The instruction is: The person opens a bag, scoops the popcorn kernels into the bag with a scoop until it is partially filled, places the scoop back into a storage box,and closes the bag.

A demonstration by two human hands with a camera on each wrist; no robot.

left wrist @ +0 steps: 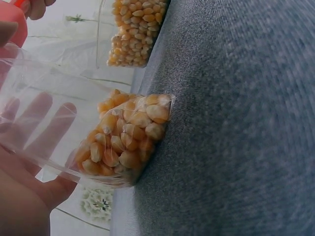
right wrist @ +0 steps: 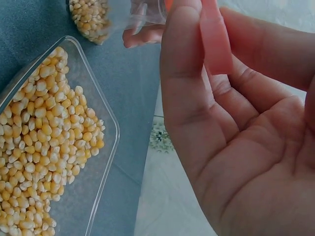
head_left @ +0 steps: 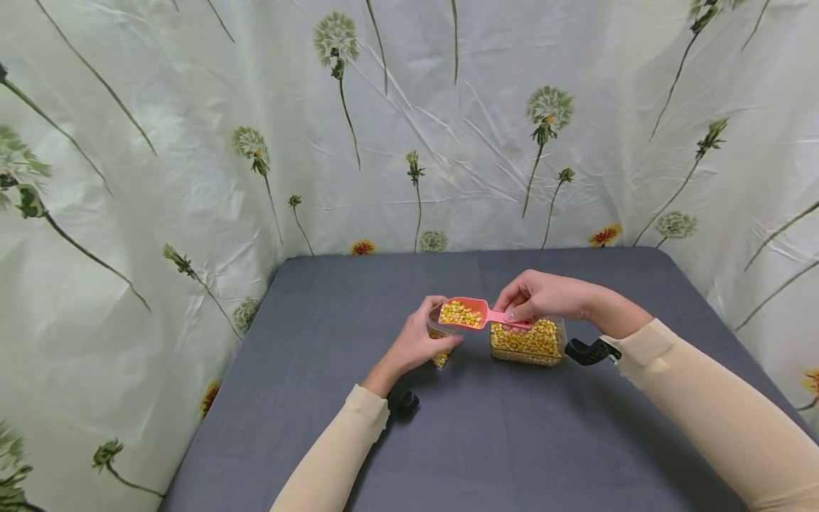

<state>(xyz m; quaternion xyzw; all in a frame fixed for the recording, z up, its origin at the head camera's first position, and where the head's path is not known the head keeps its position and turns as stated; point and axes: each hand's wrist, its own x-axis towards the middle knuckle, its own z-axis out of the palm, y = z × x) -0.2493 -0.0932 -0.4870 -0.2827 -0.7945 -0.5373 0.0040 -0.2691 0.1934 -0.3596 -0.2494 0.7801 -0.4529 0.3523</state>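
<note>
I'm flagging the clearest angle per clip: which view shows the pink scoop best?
The head view: the pink scoop shows nearly whole, with kernels in it and its handle in the right hand. The left wrist view catches only cropped parts at upper left; the right wrist view, mainly the handle's end.
</note>
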